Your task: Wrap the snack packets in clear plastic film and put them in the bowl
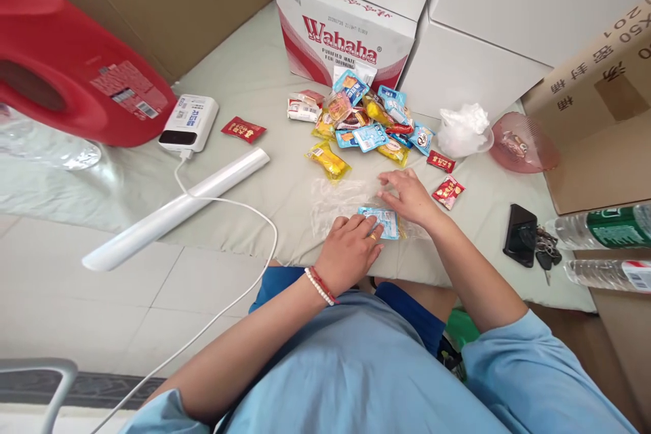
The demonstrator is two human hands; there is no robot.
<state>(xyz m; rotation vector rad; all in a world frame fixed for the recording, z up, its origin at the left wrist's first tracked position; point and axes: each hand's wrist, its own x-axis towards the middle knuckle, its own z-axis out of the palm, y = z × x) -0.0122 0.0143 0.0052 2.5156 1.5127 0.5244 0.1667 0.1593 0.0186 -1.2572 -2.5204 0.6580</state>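
A clear plastic bag (328, 203) lies flat on the cloth-covered table in front of me, with a small blue snack packet (389, 224) in or on it; I cannot tell which. My left hand (352, 249), wearing bracelets and a ring, rests over the near part of the bag, its fingers extended across the packet's left edge. My right hand (409, 195) is just above the bag's right side, thumb and fingers apart. Beyond the hands is a pile of wrapped snacks (369, 139), with a yellow packet (328, 161) at its near left.
Red packets (447, 191) lie right of the pile. Farther right are a pink bowl (526, 149), a phone (520, 235), keys (548, 247) and bottles (613, 227). Leftward are a white tube (178, 210), a cabled white device (189, 123) and a red jug (76, 68). Boxes (346, 34) stand behind.
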